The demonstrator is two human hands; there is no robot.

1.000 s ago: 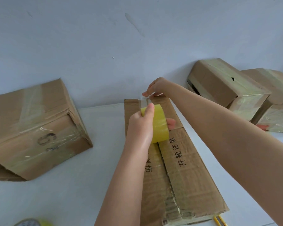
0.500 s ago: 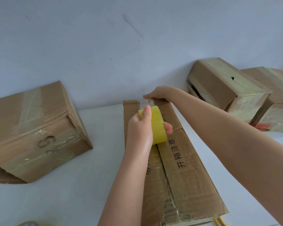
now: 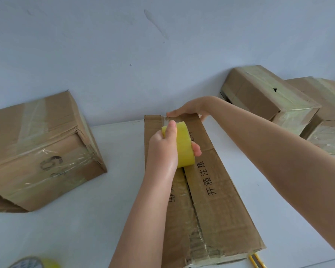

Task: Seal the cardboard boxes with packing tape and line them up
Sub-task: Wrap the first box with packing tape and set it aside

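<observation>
The yellow roll of packing tape (image 3: 182, 146), gripped in the left hand (image 3: 163, 149), is held over the long brown cardboard box's (image 3: 220, 200) centre seam (image 3: 190, 200), just short of the far edge pressed by the right hand (image 3: 186, 111), so the seam's length is judged to run nearward from the roll.

The left hand (image 3: 163, 151) gripped a yellow tape roll (image 3: 185, 146), thumb over its top and fingertips showing on its right side. The roll stood on the centre seam of the long cardboard box (image 3: 217, 200). Just beyond the grip, the right hand (image 3: 188, 110) lay over that box's far edge, thumb along the top and fingers mostly hidden behind. Well left of the grip sat a taped box (image 3: 41, 149) on the white table (image 3: 114, 190). Far right of the grip, a tilted box (image 3: 269, 97) touched another box (image 3: 329, 117). Below and left, a second roll (image 3: 33, 264) was partly in view.
</observation>
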